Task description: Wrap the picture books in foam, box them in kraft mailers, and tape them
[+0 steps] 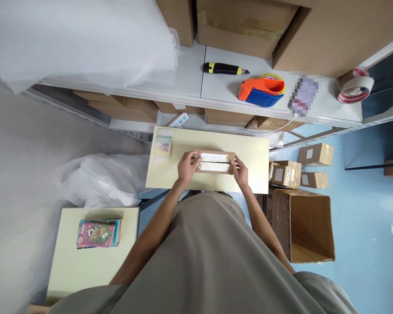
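Note:
A small cardboard box (214, 171) lies on the pale yellow table (183, 181), right in front of me. Two white strips run along its upper side, with a dark seam between them. My left hand (186, 168) grips the box's left end, thumb on top. At the right end, my right hand (241, 173) holds it with the fingers bent round the edge. The undersides of the fingers are hidden. To the left of the box, near the table's corner, is a small stack with a picture on its cover (163, 146).
On the shelf ahead lie a utility knife (224, 68), an orange-blue tape dispenser (262, 90), a pixelated item (303, 96) and tape rolls (355, 89). Books (98, 233) sit on the left table. An open carton (286, 218) and several closed boxes (314, 154) stand on the right.

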Demonstrator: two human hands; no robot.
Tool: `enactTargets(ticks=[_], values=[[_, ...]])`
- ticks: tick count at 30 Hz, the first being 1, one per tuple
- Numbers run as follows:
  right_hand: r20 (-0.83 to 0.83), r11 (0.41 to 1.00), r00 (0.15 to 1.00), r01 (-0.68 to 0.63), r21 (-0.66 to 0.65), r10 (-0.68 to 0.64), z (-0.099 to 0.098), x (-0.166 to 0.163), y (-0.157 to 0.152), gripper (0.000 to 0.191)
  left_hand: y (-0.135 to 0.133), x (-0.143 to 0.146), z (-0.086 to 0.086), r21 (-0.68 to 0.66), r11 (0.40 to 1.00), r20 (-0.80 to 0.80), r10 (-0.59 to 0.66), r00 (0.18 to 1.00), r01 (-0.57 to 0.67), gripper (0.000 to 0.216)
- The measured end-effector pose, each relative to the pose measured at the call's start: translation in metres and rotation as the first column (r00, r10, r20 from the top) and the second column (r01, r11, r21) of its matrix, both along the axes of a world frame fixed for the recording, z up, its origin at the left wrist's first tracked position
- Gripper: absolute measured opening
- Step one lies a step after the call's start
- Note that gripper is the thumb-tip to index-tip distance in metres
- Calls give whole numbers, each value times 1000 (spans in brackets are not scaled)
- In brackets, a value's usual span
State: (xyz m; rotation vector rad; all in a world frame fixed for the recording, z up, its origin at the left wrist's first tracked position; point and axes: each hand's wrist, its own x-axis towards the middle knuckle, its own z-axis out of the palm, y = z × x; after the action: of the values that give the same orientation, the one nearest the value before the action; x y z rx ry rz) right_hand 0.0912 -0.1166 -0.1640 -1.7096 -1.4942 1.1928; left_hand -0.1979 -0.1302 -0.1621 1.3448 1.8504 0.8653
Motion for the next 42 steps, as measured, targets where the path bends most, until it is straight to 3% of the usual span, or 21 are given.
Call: enactTargets(ticks=[7,14,21,26,29,35,42], values=[[168,1000,986,-2,-4,3,-22,-3,27,91,27,8,-1,30,1000,-35,-3,999,4,26],[266,997,964,46,-69,-26,-29,-1,40,86,25,20,6,29,993,-96,-115,989,118,47],[249,1000,968,-12,-12,15,-15,4,20,84,18,13,1,1,993,-40,-116,992,116,44],[287,995,954,94,-18,-85,-16,42,4,89,8,50,-13,-19,977,-7,-214,977,214,42],[299,994,951,93,-54,-73,-17,61,1,92,6,64,-23,-42,970,19,-237,971,238,41],[339,997,940,-20,-78,45,-20,46,9,83,4,38,-37,-99,984,128,-137,982,151,40],[410,991,902,-114,-69,132,-33,6,14,77,-7,8,-34,-111,993,111,-19,994,32,34]])
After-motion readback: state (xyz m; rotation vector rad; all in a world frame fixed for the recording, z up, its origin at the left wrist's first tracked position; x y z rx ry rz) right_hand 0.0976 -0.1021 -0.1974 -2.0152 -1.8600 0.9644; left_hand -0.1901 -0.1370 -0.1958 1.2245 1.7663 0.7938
